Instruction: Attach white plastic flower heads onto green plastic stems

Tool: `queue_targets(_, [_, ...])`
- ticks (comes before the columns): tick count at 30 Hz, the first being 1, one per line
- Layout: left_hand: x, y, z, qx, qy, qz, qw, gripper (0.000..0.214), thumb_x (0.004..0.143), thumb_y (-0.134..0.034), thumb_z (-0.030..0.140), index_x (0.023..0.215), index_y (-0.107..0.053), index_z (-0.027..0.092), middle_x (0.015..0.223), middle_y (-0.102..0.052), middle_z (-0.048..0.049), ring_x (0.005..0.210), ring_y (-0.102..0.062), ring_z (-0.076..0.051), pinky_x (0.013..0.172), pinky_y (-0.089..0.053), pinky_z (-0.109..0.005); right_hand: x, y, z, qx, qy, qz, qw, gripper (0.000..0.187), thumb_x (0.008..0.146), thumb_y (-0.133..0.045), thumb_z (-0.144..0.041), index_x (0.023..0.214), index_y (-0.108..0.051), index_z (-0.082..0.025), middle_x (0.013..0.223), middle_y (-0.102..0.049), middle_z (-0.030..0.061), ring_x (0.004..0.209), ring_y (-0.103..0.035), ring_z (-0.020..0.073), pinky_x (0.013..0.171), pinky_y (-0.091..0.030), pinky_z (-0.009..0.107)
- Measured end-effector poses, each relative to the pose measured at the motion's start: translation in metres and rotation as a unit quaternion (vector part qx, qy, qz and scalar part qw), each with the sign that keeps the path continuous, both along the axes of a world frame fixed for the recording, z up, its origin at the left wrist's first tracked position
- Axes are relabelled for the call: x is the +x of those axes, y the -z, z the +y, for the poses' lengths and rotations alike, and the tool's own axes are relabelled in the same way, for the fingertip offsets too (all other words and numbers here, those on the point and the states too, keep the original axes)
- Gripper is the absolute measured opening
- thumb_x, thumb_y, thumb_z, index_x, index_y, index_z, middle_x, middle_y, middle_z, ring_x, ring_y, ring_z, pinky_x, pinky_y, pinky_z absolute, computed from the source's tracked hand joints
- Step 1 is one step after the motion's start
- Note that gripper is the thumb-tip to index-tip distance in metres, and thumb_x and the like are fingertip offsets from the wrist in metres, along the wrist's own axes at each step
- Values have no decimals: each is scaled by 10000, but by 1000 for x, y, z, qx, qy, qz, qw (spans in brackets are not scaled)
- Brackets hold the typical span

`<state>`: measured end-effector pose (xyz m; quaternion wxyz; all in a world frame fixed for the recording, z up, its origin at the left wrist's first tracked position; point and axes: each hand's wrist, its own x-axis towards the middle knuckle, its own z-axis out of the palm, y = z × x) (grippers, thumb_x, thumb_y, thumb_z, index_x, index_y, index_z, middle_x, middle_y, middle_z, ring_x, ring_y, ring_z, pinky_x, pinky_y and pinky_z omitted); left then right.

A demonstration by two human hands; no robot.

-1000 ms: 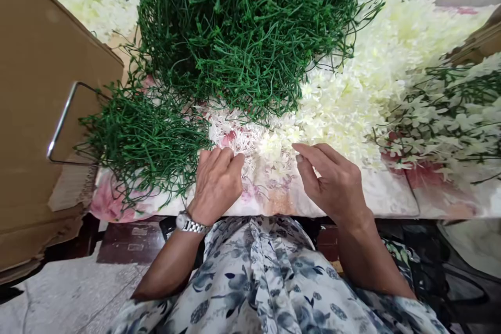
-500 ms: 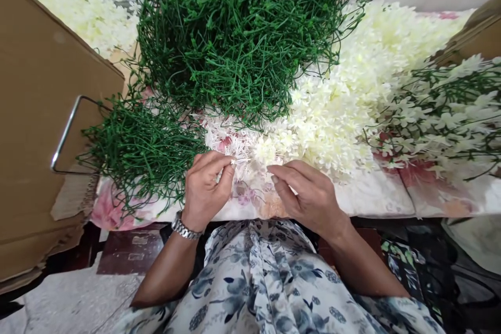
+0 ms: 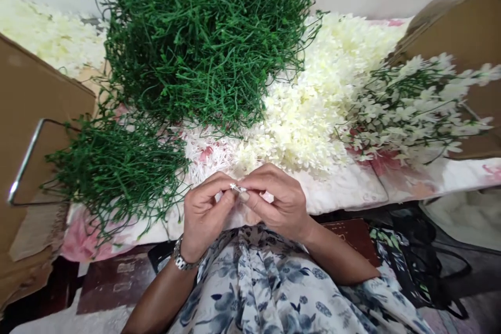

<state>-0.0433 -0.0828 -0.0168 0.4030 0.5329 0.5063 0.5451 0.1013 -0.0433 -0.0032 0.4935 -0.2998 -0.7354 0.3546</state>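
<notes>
My left hand (image 3: 206, 211), a watch on its wrist, pinches a small white flower piece (image 3: 234, 187) between thumb and forefinger. My right hand (image 3: 278, 202) has its thumb and forefinger closed at the same piece, fingertips almost touching the left ones. How far the piece runs behind the fingers is hidden. Just beyond my hands lie thin white spiky stamen pieces (image 3: 205, 159) on the flowered cloth. Cream-white artificial blossoms (image 3: 305, 125) are heaped to the right of these. A smaller bunch of green plastic stems (image 3: 121, 172) rests left of my left hand.
A tall mound of green stems (image 3: 203, 47) rises behind. At the right stand finished-looking sprays of white flowers on stems (image 3: 418, 109), before a cardboard box (image 3: 465, 36). Another cardboard box (image 3: 35, 94) with a metal handle (image 3: 29, 159) flanks the left. Flowered cloth (image 3: 332, 188) covers the table.
My right hand has moved left to meet my left hand, and both now pinch at the small white piece. The whole view has shifted, with the piles appearing farther left.
</notes>
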Motion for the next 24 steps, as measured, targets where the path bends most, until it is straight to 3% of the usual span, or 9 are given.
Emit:
queue_targets(3, [-1, 0, -2, -13, -13, 98, 995, 124, 818, -520, 130, 750, -596, 203, 733, -563, 11, 661, -514, -105, 554, -367, -226, 14, 3, -4, -19, 6, 46, 999, 111, 777, -600, -143, 878, -630, -179, 780, -618, 39, 741, -592, 119, 652, -496, 262])
queue_targets(5, [-4, 0, -3, -3, -23, 249, 968, 129, 814, -504, 128, 711, -560, 183, 692, -550, 6, 654, -508, -118, 599, -369, -257, 30, 5, -6, -57, 10, 63, 996, 131, 780, -584, -125, 892, -609, -188, 834, -636, 46, 795, -606, 137, 707, -497, 291])
queue_targets(9, [-6, 0, -8, -3, 21, 556, 831, 227, 823, -439, 144, 609, -501, 181, 607, -519, -8, 645, -502, -171, 680, -331, -345, 66, 9, -8, -144, 65, 20, 987, 126, 789, -586, -128, 883, -589, -212, 796, -639, 18, 739, -604, 127, 677, -482, 275])
queue_targets(12, [-3, -2, -9, -18, 40, 644, 764, 246, 841, -423, 190, 604, -492, 192, 631, -546, -24, 674, -527, -200, 691, -319, -360, 85, 13, -6, -158, 118, -16, 980, 88, 782, -613, -164, 849, -583, -213, 734, -606, -5, 684, -578, 111, 642, -457, 250])
queue_targets(14, [-3, -5, -8, -19, 42, 656, 753, 223, 848, -434, 228, 643, -515, 193, 655, -563, -27, 682, -541, -200, 700, -323, -356, 92, 14, -3, -134, 149, -29, 979, 94, 778, -621, -179, 859, -587, -212, 732, -595, -8, 685, -567, 108, 637, -445, 242])
queue_targets(18, [-9, -19, 2, -2, 47, 648, 760, 202, 849, -445, 262, 686, -544, 193, 664, -579, -28, 669, -550, -193, 710, -333, -344, 98, 15, 0, -84, 180, -52, 979, 105, 791, -599, -173, 891, -603, -205, 759, -596, 2, 699, -560, 110, 628, -435, 239])
queue_targets(24, [7, -47, 42, 50, 104, 566, 816, 195, 840, -453, 248, 692, -569, 196, 673, -575, -14, 652, -521, -164, 668, -341, -302, 108, 15, 3, -44, 189, -84, 978, 161, 803, -558, -120, 935, -603, -201, 787, -599, 12, 725, -558, 116, 645, -432, 252])
